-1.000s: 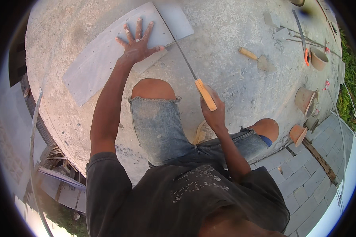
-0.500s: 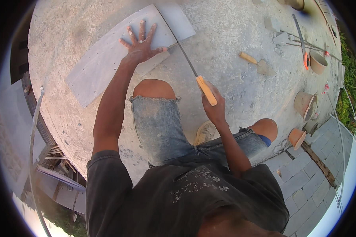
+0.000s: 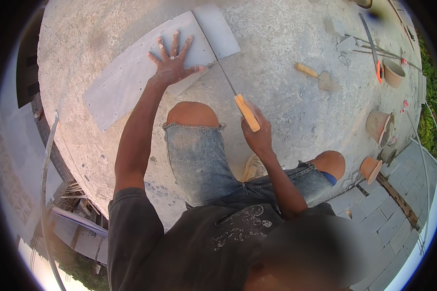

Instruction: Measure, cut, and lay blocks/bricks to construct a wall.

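My left hand lies flat with spread, dust-whitened fingers on a long light-grey slab. The wooden handle of a hand saw is gripped in my right hand, in front of my knees. Its thin dark blade runs away from me, up and left, across the slab just right of my left hand. Beyond the blade lies the slab's right-hand part; whether it is cut through, I cannot tell. A smaller grey piece shows under the slab's near edge.
To the right on the rough concrete lie a trowel and another saw with an orange handle, beside thin rods. Several buckets and pots stand along the right edge, near stacked grey blocks.
The saw and my right hand have slid slightly forward and left along the blade's line. My left hand stays pressed on the slab. The whole view has shifted a little.
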### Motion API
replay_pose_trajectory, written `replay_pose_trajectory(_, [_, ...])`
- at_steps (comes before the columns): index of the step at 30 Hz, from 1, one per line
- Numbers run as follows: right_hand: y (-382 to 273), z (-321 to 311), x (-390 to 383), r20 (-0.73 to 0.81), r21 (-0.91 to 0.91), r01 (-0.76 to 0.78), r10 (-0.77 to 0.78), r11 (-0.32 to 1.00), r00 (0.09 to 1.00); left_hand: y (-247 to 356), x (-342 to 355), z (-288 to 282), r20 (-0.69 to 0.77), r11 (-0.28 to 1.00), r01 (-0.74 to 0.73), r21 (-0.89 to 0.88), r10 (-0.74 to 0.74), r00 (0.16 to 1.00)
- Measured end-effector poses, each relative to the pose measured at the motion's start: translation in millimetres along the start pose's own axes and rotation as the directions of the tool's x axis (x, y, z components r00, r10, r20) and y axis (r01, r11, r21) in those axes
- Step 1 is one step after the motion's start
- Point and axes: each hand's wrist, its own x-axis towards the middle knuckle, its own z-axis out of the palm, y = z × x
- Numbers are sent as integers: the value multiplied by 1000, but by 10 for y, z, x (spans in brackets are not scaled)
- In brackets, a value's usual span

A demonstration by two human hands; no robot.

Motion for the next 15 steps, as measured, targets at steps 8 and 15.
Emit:
replay_pose_trajectory(8, [191, 106, -282, 43, -24, -139, 140, 990, 989, 64, 180, -12, 37, 999, 45, -24, -44, 998])
replay_pose_trajectory(15, [29, 103, 338, 31, 42, -83, 82, 996, 996, 49, 76, 71, -21, 999, 27, 34, -27, 999])
